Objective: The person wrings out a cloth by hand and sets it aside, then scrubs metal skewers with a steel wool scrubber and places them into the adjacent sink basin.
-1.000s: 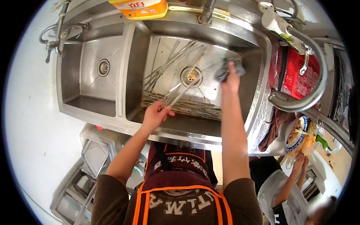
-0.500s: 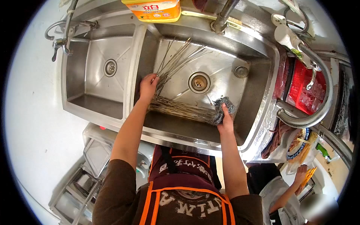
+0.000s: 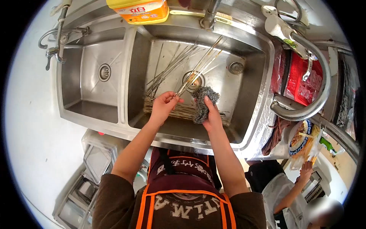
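Note:
Over the right sink basin (image 3: 244,110), my left hand (image 3: 166,108) grips a small bunch of thin skewers (image 3: 198,70) near one end. Their far ends fan out up and to the right, above the drain (image 3: 193,81). Close beside it, my right hand (image 3: 212,114) is closed on a grey steel wool scourer (image 3: 205,103). The scourer is just right of the held skewers; whether it touches them I cannot tell. More loose skewers (image 3: 173,63) lie on the basin floor at upper left, and another bundle (image 3: 179,111) lies below my hands, partly hidden by them.
A second basin (image 3: 91,91) adjoins on the left. A yellow detergent jug (image 3: 141,11) and a long-handled brush (image 3: 225,17) sit behind the sink. At right are a curved metal pipe (image 3: 324,84), a red basket (image 3: 299,76), a plate of food (image 3: 301,137) and another person's hand (image 3: 306,170).
My left hand has moved right and lifted a few skewers off the basin floor. My right hand with the scourer has come left, closer to it. The view has shifted slightly.

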The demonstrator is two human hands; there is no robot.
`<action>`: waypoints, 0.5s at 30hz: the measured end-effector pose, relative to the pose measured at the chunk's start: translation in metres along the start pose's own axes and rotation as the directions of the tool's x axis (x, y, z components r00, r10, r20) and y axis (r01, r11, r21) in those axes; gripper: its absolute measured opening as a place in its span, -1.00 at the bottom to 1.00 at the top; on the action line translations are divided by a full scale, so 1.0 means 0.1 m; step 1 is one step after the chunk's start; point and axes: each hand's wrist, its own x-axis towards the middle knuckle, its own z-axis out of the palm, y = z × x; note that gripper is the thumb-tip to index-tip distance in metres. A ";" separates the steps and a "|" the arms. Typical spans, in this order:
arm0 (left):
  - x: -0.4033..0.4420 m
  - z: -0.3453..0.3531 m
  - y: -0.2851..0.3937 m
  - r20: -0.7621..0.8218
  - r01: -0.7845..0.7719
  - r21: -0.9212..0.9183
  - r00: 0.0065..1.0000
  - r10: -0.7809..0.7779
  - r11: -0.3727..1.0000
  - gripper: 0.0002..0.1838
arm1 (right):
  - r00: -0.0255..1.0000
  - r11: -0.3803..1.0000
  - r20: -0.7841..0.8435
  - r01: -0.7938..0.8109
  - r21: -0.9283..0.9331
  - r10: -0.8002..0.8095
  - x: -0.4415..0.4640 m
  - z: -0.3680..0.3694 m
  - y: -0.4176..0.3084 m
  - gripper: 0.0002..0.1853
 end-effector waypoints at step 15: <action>-0.24 0.31 0.00 0.042 -0.064 0.044 0.997 0.062 0.997 -0.94 | 0.998 0.998 0.046 0.051 -0.046 -0.049 -0.19 0.31 0.00 -0.83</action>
